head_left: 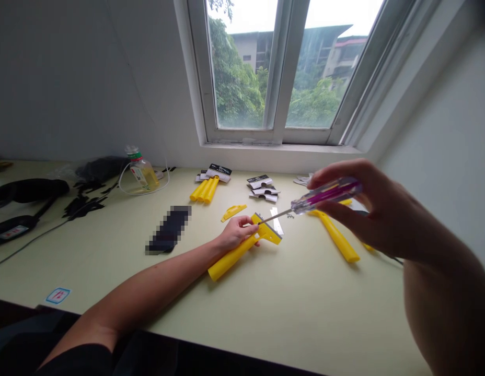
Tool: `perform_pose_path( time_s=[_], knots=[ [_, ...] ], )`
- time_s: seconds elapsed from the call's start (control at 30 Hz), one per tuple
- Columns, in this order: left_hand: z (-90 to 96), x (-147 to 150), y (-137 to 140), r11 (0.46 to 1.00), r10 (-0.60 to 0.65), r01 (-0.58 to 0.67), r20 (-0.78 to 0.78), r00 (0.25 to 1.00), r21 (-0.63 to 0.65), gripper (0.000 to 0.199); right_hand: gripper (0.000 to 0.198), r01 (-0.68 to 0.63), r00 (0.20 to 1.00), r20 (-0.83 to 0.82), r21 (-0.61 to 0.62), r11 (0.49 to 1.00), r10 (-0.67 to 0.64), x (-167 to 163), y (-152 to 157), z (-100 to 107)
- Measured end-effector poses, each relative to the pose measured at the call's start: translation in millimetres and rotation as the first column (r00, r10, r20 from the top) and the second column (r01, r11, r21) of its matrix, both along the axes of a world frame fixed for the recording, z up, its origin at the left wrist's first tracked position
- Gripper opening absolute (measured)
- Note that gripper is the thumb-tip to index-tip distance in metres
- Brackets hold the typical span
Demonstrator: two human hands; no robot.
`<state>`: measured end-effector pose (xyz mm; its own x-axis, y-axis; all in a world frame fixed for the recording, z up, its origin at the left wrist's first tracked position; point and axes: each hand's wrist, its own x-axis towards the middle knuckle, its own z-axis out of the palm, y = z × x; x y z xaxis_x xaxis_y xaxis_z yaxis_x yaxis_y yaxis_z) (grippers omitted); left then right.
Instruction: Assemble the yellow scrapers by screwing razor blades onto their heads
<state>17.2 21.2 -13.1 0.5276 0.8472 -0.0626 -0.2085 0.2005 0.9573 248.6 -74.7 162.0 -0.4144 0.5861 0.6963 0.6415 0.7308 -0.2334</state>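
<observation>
My left hand (238, 232) is closed around the neck of a yellow scraper (232, 258), which lies slanted on the table with its wide head to the upper right. In my right hand (378, 209) is a screwdriver (326, 196) with a clear and purple handle, gripped between thumb and fingers. The shaft points down to the left, and its tip meets the scraper head close to my left fingertips. Whether a screw sits under the tip is hidden. A flat blade (277, 221) and a few small screws (290, 215) lie just beyond the head, near a loose yellow cover (233, 212).
Another yellow scraper (338, 237) lies under my right hand. Farther back are yellow handles with cards (205, 189) and a pile of loose cards (263, 188). Left of my forearm are a dark, pixelated phone-like object (168, 230), a bottle (142, 172) and black headgear (26, 196).
</observation>
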Motion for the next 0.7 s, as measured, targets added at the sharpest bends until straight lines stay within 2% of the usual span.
perform_pose_path(
  time_s=[0.1, 0.17, 0.23, 0.3, 0.37, 0.4, 0.43, 0.5, 0.57, 0.7],
  knots=[
    [-0.9, 0, 0, 1.0, 0.009, -0.009, -0.004, 1.0, 0.002, 0.043, 0.034, 0.111, 0.992, 0.048, 0.072, 0.991, -0.115, 4, 1, -1],
    [-2.4, 0, 1, 1.0, 0.011, -0.01, -0.008, 1.0, 0.007, 0.043, 0.028, 0.274, 0.952, 0.088, 0.173, 0.946, -0.292, 4, 2, -3],
    [-4.2, 0, 2, 1.0, 0.021, -0.02, -0.005, 1.0, 0.009, 0.043, 0.029, 0.382, 0.908, 0.097, 0.208, 0.9, -0.408, 3, 0, -2],
    [-5.7, 0, 3, 0.999, 0.033, -0.033, -0.003, 0.999, 0.008, 0.042, 0.035, 0.334, 0.927, 0.133, 0.14, 0.932, -0.352, 2, -3, -1],
    [-6.4, 1, 3, 0.999, 0.047, -0.047, 0.003, 0.999, 0.009, 0.042, 0.041, 0.19, 0.961, 0.19, 0.064, 0.98, -0.199, 0, -8, 1],
    [-6.5, 1, 3, 0.999, 0.053, -0.053, 0.006, 0.999, 0.01, 0.042, 0.04, 0.147, 0.965, 0.21, 0.07, 0.987, -0.158, -1, -10, 2],
    [-6.5, 1, 2, 0.998, 0.056, -0.056, 0.009, 0.998, 0.01, 0.042, 0.035, 0.146, 0.963, 0.211, 0.109, 0.983, -0.166, -2, -13, 2],
    [-6.5, 2, 2, 0.998, 0.061, -0.061, 0.007, 0.998, 0.005, 0.043, 0.028, 0.233, 0.95, 0.164, 0.192, 0.953, -0.265, -5, -15, 0],
    [-6.7, 2, 2, 0.997, 0.078, -0.078, 0.01, 0.997, -0.004, 0.045, 0.03, 0.285, 0.947, 0.1, 0.185, 0.941, -0.306, -9, -16, -3],
    [-7.0, 2, 3, 0.996, 0.091, -0.091, 0.021, 0.996, -0.005, 0.046, 0.05, 0.11, 0.991, 0.071, 0.06, 0.992, -0.114, -14, -13, -8]
  ],
)
